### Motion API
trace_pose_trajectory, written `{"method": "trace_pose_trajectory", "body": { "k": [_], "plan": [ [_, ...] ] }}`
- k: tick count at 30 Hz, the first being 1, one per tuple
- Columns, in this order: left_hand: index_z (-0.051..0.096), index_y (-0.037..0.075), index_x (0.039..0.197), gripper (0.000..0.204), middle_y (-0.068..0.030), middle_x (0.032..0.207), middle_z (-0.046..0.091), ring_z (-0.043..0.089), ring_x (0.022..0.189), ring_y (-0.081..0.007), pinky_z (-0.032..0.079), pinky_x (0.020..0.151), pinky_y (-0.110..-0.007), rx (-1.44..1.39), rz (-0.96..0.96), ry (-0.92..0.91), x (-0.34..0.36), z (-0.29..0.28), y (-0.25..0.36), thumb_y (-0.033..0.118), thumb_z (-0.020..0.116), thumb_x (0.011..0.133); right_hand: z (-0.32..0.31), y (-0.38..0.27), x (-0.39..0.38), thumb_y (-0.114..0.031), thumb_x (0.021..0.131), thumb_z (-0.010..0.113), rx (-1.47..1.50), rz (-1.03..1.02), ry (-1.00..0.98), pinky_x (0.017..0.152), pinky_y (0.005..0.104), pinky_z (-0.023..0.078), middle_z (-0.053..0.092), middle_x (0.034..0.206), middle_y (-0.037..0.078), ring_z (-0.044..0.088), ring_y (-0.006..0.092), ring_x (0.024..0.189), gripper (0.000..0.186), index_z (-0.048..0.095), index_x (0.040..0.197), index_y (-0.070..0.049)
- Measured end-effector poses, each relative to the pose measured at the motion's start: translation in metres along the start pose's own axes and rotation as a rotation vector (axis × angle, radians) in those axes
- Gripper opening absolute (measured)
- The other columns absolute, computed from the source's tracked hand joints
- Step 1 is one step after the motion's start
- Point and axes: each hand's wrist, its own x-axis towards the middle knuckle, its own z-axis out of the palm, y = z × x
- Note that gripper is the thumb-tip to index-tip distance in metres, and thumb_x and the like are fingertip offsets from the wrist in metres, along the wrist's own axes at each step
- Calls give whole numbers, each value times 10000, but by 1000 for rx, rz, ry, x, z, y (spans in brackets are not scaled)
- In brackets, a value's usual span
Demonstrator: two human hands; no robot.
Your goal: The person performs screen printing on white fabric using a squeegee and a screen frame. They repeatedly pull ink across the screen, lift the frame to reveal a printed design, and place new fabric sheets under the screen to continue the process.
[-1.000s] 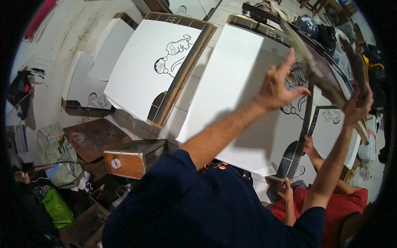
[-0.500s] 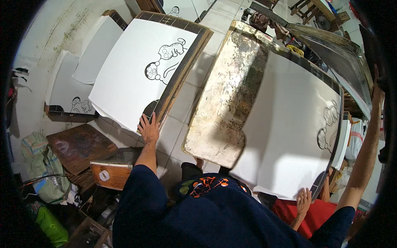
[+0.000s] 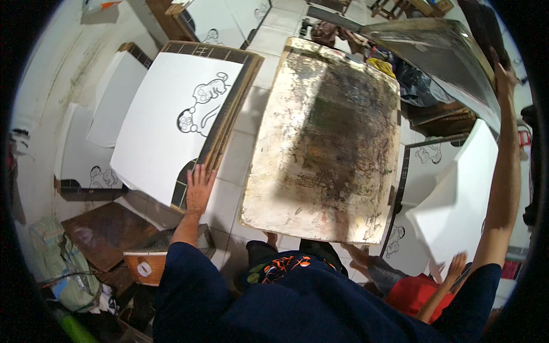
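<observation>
White printed sheet [image 3: 171, 126] under left hand [image 3: 198, 191]

We see a big flat board [image 3: 326, 143] in the middle of the frame, cream at the edges and smudged dark all over. At the upper left, more white boards [image 3: 114, 97] lean by the pale wall. At the lower left sits a dark brown square plate [image 3: 100, 234], and just below it a small brown wooden box [image 3: 146, 266] with a round white spot. A green and white cloth bundle [image 3: 51, 263] lies at the far lower left. At the lower right, another person in a red top [image 3: 414, 291] sits under a bent white sheet [image 3: 457, 211].
</observation>
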Motion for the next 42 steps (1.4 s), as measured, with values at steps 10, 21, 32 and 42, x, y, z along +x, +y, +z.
{"method": "trace_pose_trajectory", "body": {
  "k": [10, 21, 32, 42],
  "plan": [
    [389, 320, 1602, 874, -294, 1541, 421, 432, 1428, -485, 562, 978, -568, -491, 17, 45, 151, -115, 28, -37, 637, 844, -15, -104, -42, -173, 855, 823, 319, -75, 229, 817, 462, 521, 744, 993, 171, 665, 302, 860, 342, 709, 1127, 1],
    [518, 99, 1509, 635, -366, 1470, 487, 540, 1316, -506, 592, 904, -520, -756, 499, 140, 60, -282, 354, 230, 666, 906, -30, -130, -59, -213, 895, 778, 186, 34, 130, 968, 385, 524, 749, 1174, 164, 706, 299, 1100, 459, 655, 1325, -109],
    [581, -63, 1306, 716, -201, 1088, 724, 697, 1015, -314, 541, 925, -424, -1224, -941, 114, -39, -59, 70, 358, 895, 819, -26, -130, -56, -259, 894, 780, 72, -40, 261, 1018, 432, 501, 697, 1250, 173, 648, 371, 1192, 463, 664, 1331, -159],
    [645, -69, 1134, 554, -244, 1071, 741, 723, 976, -360, 558, 876, -438, -1239, -431, 121, 5, -130, 101, 323, 883, 822, -22, -133, -42, -299, 900, 767, 132, 19, 162, 951, 442, 522, 724, 1192, 180, 684, 358, 1123, 457, 658, 1312, -133]
  ]
}}
